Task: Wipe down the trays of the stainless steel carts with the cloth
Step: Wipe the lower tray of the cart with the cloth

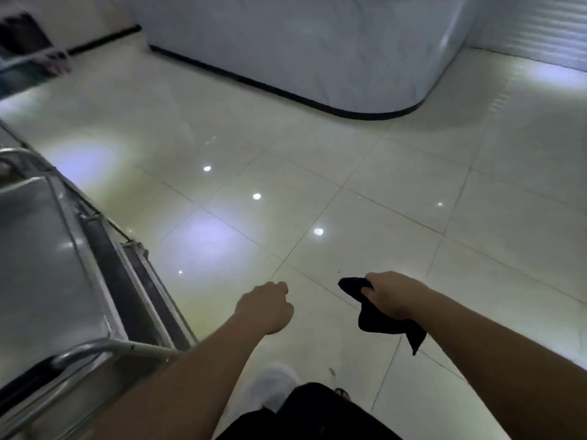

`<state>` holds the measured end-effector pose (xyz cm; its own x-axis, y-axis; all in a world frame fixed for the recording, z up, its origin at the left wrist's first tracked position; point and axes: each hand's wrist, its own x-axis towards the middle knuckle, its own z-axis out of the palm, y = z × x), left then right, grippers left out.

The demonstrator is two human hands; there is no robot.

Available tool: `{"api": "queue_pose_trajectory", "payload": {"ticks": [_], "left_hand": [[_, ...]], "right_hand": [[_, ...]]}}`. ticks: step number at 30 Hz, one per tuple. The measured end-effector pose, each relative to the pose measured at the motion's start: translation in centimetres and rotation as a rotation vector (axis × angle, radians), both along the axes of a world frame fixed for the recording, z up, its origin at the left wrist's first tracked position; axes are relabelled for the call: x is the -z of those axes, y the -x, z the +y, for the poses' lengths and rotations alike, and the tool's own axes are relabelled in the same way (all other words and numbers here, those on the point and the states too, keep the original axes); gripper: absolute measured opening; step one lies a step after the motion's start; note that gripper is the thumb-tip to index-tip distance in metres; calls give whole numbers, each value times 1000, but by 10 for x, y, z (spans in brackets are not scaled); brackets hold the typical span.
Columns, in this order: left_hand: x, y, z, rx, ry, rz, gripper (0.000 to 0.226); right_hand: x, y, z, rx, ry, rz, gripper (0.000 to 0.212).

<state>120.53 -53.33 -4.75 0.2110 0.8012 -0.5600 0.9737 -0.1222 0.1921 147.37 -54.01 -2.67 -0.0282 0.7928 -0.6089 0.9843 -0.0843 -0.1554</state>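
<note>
A stainless steel cart (104, 346) stands at the lower left, its flat top tray (41, 265) bare and shiny. My right hand (392, 295) grips a dark cloth (378, 322) that hangs below the fist, out over the floor and well right of the cart. My left hand (265, 308) is curled into a fist with nothing in it, a little right of the cart's near corner and apart from it.
Glossy pale floor tiles (317, 185) fill the middle. A white marble-look counter with a dark base strip (317, 42) curves across the back. Some dark, blurred objects (28, 52) sit at the far left. My white shoe (279, 385) shows below.
</note>
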Motion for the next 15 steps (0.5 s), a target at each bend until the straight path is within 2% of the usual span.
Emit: {"api": "queue_pose_trajectory", "payload": {"ticks": [7, 15], "left_hand": [[10, 41, 49, -302, 29, -7, 49], [34, 99, 147, -476, 44, -47, 49]], "right_hand": [[5, 50, 121, -288, 20, 44, 32], [22, 159, 256, -485, 49, 13, 34]]}}
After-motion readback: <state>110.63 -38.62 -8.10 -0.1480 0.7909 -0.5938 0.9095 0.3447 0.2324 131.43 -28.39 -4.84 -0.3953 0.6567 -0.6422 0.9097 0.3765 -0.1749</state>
